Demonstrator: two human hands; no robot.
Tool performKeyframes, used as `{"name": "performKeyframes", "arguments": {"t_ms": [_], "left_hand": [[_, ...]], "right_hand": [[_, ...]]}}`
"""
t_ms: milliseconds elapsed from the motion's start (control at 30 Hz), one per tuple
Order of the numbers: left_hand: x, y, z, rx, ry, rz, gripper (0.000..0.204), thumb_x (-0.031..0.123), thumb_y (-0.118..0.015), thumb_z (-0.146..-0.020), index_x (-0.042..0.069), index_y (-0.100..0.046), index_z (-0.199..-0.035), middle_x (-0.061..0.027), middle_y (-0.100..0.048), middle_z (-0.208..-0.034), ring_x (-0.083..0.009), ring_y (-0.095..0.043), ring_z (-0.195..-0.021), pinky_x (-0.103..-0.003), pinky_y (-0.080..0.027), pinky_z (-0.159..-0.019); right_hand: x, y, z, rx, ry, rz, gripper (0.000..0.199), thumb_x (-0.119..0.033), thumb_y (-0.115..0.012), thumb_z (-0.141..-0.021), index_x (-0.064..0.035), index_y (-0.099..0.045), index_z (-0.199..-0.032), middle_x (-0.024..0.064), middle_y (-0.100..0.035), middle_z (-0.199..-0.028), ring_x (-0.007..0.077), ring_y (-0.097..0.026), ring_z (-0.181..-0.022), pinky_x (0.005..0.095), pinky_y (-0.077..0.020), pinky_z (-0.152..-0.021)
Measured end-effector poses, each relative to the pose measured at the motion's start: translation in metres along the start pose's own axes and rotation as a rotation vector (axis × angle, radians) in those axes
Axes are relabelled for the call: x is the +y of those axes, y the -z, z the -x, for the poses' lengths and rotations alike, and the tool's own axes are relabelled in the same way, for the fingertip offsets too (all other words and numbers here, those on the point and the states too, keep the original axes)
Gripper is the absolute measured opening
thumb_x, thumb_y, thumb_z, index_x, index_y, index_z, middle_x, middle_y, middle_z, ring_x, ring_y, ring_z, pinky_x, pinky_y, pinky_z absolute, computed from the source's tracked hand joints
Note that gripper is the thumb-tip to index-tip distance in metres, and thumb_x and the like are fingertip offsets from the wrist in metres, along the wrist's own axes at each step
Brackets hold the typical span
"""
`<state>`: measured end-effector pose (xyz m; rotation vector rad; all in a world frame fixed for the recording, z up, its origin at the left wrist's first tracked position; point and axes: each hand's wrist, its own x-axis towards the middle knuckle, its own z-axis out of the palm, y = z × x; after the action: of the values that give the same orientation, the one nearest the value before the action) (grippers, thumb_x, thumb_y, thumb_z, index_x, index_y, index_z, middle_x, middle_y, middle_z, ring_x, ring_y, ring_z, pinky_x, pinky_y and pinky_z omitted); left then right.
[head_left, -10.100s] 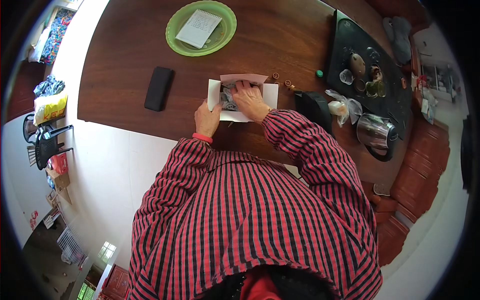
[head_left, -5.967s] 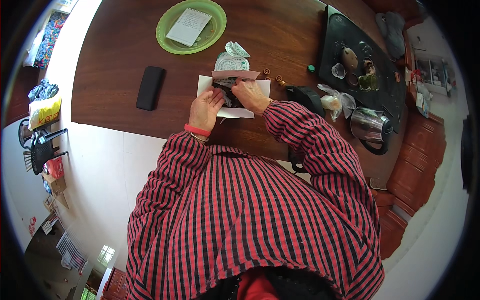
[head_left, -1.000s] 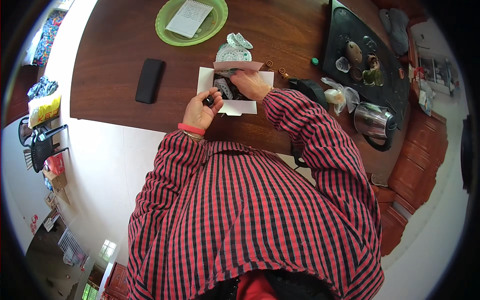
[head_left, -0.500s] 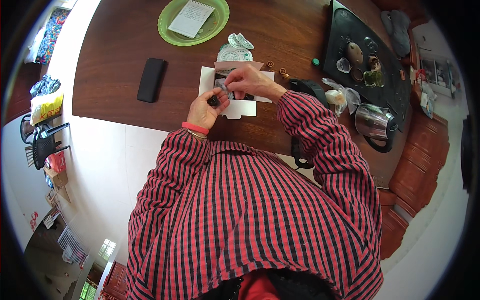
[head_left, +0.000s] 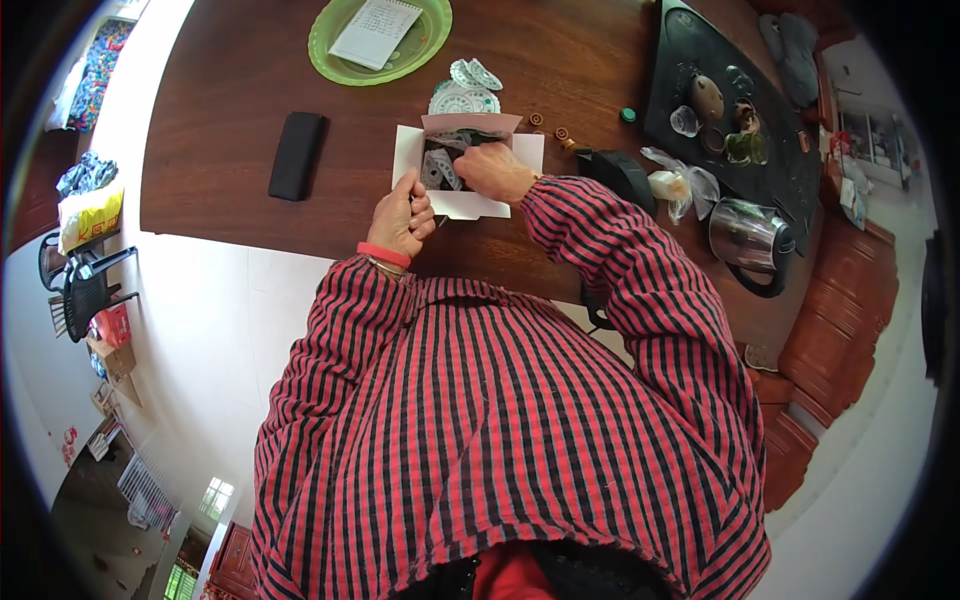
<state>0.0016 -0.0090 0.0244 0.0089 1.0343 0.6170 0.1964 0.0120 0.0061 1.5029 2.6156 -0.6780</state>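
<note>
A small open cardboard box (head_left: 468, 124) with white flaps lies on the dark wooden table (head_left: 220, 90), holding several patterned round pieces (head_left: 440, 168). My right hand (head_left: 492, 170) reaches into the box with fingers curled on the pieces inside. My left hand (head_left: 402, 215), with a red wristband, rests at the box's near left corner, fingers closed against its flap. More patterned round pieces (head_left: 465, 90) lie just beyond the box.
A green plate (head_left: 335, 45) with a notepad (head_left: 376, 30) sits at the far side. A black phone (head_left: 295, 155) lies to the left. At the right are a black tea tray (head_left: 680, 70) with small cups, a metal kettle (head_left: 748, 235) and a plastic bag (head_left: 675, 185).
Patterned pieces now lie on the table beyond the box, which were not there ten seconds ago. My right hand has dipped back into the box; my left hand slid down to the near flap.
</note>
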Motion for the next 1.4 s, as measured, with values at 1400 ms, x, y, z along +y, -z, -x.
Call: {"name": "performKeyframes", "arguments": {"t_ms": [1400], "left_hand": [[-0.005, 0.063, 0.029, 0.112, 0.071, 0.034, 0.033, 0.032, -0.057, -0.091, 0.014, -0.045, -0.066, 0.0009, -0.044, -0.057, -0.0079, -0.037, -0.043, -0.022, -0.033, -0.039]], "right_hand": [[0.003, 0.030, 0.017, 0.069, -0.139, -0.070, 0.016, -0.010, -0.054, -0.076, -0.0037, -0.062, -0.090, 0.0193, -0.064, -0.077, 0.0365, -0.063, -0.070, 0.0466, -0.0483, -0.061]]}}
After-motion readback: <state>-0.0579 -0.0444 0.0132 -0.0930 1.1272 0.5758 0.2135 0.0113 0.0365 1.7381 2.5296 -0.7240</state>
